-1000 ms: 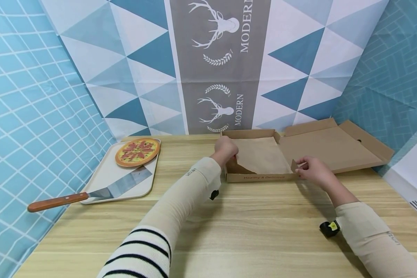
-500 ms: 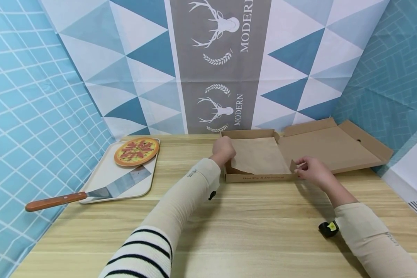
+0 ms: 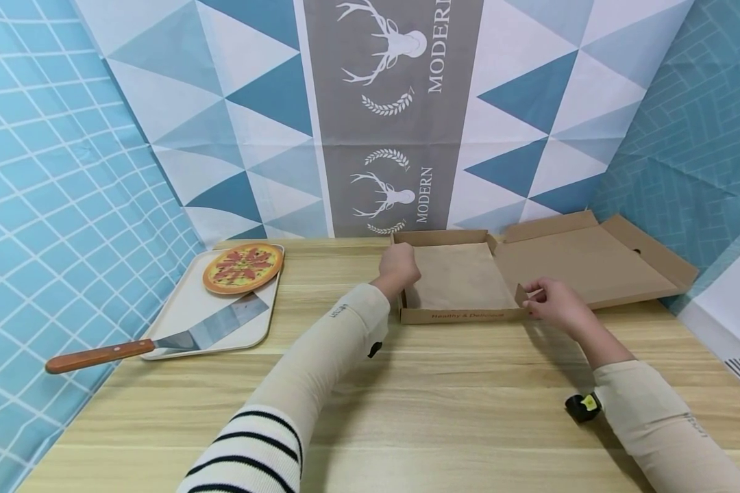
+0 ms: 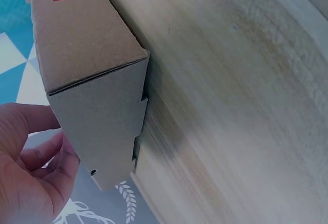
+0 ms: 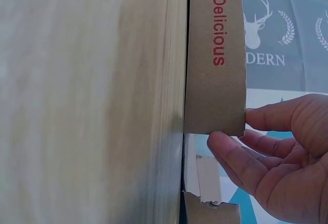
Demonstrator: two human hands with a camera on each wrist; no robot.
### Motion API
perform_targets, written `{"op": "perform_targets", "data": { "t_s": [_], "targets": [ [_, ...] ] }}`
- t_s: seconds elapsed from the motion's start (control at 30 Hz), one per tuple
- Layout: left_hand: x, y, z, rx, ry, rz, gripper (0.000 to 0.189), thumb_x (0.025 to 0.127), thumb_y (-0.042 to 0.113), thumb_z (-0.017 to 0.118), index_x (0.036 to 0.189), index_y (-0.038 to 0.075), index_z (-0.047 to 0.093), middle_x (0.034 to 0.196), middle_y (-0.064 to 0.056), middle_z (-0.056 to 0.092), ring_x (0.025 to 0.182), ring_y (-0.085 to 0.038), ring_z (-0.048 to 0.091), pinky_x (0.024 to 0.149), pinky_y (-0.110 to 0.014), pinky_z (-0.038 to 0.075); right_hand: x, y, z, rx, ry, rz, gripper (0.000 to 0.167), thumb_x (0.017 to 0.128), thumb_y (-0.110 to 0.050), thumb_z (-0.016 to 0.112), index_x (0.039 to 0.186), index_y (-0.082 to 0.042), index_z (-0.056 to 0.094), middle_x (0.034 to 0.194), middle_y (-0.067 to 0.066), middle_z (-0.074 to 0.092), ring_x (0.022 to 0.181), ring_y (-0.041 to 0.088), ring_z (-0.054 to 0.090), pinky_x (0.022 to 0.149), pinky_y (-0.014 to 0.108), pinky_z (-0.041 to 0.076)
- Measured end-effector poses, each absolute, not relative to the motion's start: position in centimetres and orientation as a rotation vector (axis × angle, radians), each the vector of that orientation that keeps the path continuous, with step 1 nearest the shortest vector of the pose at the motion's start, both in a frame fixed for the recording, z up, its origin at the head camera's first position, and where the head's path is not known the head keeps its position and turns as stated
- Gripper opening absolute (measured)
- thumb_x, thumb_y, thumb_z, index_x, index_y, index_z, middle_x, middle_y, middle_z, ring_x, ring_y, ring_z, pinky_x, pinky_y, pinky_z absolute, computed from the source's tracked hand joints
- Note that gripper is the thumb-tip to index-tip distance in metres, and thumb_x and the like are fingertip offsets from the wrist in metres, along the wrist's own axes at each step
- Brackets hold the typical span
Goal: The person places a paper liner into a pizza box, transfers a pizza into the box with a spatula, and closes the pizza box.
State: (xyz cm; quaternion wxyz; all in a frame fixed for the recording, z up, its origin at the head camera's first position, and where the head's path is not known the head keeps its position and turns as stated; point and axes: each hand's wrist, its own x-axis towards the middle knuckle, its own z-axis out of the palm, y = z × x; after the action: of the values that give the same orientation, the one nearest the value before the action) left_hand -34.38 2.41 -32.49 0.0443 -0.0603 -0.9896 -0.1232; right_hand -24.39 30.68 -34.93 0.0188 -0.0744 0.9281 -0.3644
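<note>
A brown cardboard pizza box (image 3: 462, 316) stands at the back of the table, its lid (image 3: 592, 259) folded out to the right. Inside lies a brown paper liner (image 3: 459, 277), flat over the bottom. My left hand (image 3: 398, 266) reaches over the left wall, fingers curled at the liner's left edge. In the left wrist view those fingertips are hidden behind the box wall (image 4: 102, 114). My right hand (image 3: 553, 299) pinches the front right corner by its small upright flap (image 3: 521, 295). Close up in the right wrist view, thumb and fingers (image 5: 230, 155) grip the corner of the printed front wall (image 5: 215, 96).
At the left a cream tray (image 3: 181, 311) bears a pizza (image 3: 243, 269). A wooden-handled spatula (image 3: 203, 335) lies across it, its handle sticking out past the tray's edge. Patterned sheets (image 3: 259, 123) back the wooden table (image 3: 456, 404).
The liner's front left corner, raised with a gap beneath it a second ago, has come down flat. My left hand shifted only slightly there; the right hand keeps its place at the box corner.
</note>
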Motion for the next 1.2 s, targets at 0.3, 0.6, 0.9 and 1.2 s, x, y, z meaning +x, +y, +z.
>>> {"op": "perform_targets", "data": {
  "t_s": [0.3, 0.6, 0.9, 1.2],
  "targets": [
    [-33.8, 1.8, -32.0, -0.27, -3.023, -0.458, 0.032, 0.078, 0.008, 0.064, 0.055, 0.015, 0.042, 0.06, 0.002, 0.046, 0.057, -0.015, 0.044, 0.048, -0.027, 0.038, -24.5, 30.8, -34.8, -0.224, 2.866, -1.119, 0.039, 0.098, -0.006, 0.054, 0.128, 0.017, 0.043, 0.108, 0.032, 0.058, 0.088, 0.035, 0.065, 0.075, 0.044, 0.055],
    [-33.4, 0.3, -31.6, -0.384, -3.002, -0.689, 0.009, 0.08, 0.012, 0.074, 0.071, 0.012, 0.071, 0.063, 0.005, 0.063, 0.059, -0.011, 0.056, 0.058, -0.026, 0.046, -24.5, 30.7, -34.6, -0.231, 2.926, -1.06, 0.039, 0.095, -0.006, 0.057, 0.124, 0.019, 0.047, 0.106, 0.031, 0.058, 0.087, 0.033, 0.064, 0.072, 0.041, 0.055],
    [-33.1, -1.3, -30.9, -0.65, -2.999, -0.92, 0.012, 0.084, 0.012, 0.074, 0.094, 0.005, 0.073, 0.084, -0.003, 0.069, 0.065, -0.012, 0.063, 0.063, -0.024, 0.05, -23.8, 29.8, -34.0, -0.225, 3.091, -0.954, 0.043, 0.094, -0.015, 0.06, 0.124, 0.015, 0.051, 0.114, 0.033, 0.058, 0.103, 0.045, 0.058, 0.082, 0.054, 0.05],
    [-32.0, -3.0, -29.9, -0.963, -2.916, -0.895, 0.027, 0.088, 0.015, 0.071, 0.108, -0.002, 0.069, 0.103, -0.01, 0.069, 0.096, -0.02, 0.065, 0.08, -0.027, 0.051, -22.8, 28.0, -33.1, -0.438, 3.239, -0.928, 0.043, 0.09, -0.014, 0.066, 0.125, 0.009, 0.057, 0.119, 0.03, 0.058, 0.106, 0.046, 0.056, 0.085, 0.059, 0.046]
  ]
}}
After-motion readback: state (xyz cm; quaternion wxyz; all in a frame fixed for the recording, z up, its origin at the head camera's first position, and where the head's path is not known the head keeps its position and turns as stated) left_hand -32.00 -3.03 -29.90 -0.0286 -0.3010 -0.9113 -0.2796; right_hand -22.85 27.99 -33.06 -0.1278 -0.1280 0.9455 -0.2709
